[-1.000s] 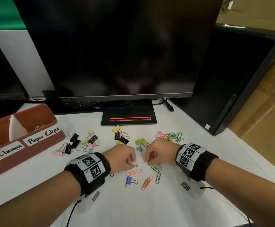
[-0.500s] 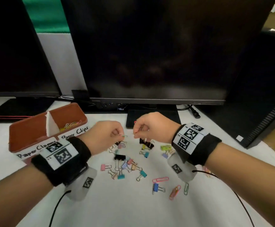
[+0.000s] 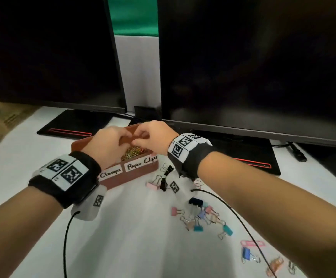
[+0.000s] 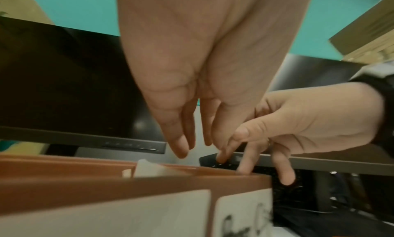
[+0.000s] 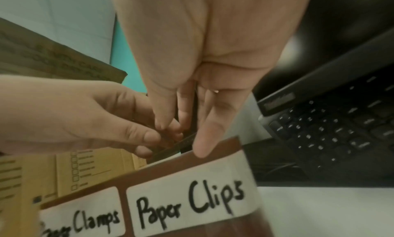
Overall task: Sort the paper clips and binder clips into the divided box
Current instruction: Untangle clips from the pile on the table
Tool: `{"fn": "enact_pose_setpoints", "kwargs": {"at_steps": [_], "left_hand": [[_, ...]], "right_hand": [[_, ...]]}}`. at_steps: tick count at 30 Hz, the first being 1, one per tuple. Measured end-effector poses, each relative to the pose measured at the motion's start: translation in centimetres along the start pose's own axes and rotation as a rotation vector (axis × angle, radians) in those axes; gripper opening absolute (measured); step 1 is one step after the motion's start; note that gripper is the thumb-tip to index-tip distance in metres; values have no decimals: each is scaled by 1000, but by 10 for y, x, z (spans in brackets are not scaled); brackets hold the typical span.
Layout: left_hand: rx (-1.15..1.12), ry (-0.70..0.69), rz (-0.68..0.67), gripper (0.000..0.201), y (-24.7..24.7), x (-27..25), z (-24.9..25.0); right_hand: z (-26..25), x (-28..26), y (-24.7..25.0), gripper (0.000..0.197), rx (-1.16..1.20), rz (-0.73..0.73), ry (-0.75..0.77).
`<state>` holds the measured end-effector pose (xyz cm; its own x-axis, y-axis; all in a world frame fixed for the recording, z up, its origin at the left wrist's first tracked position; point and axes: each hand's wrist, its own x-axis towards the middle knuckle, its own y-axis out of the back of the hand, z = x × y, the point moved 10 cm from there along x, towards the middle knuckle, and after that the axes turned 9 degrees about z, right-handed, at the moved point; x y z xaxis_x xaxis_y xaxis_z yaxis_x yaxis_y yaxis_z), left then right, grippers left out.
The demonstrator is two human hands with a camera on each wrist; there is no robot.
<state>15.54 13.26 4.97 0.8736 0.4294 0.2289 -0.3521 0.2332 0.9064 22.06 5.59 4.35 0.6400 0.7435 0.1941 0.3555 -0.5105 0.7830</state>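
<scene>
Keyboard point(image 5: 332, 131) only in right-wrist view

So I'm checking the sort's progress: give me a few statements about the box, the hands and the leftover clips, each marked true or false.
1. Both hands, left hand and right hand, are above the box. True.
2. The compartment labelled Paper Clips holds paper clips. True.
3. No binder clips remain on the table. False: many binder clips lie there.
4. The box stands right of the binder clips. False: left.

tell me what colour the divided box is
Reddish brown box, clearest in the head view.
</scene>
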Motion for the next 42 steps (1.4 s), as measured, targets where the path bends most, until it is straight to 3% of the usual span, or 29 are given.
{"fn": "enact_pose_setpoints", "kwargs": {"at_steps": [3,5,12,18,25,36,42], "left_hand": [[-175,-146,49,25,7,-21,42],[-260,-203,9,23,0,-40,75],[-329,-309,-457,20,-105,-119,187],[-104,-407,-622,33,-167,-162,245],[67,-429,-624,23,-181,-167,256],[-126,-494,-617,12,-169,-192,275],[39,-525,-591,16,-181,-204,278]], "right_hand": [[14,-37,34,22,-51,69,62],[36,-73,54,19,-112,50,34],[137,-215,93,22,-327,-183,-287],[186,-293,96,38,-395,-299,-425],[198,-299,90,20,-280,-244,-416],[184,-295,98,15,-238,-265,-270],[161,-309,75,12,-141,-392,-159]]}}
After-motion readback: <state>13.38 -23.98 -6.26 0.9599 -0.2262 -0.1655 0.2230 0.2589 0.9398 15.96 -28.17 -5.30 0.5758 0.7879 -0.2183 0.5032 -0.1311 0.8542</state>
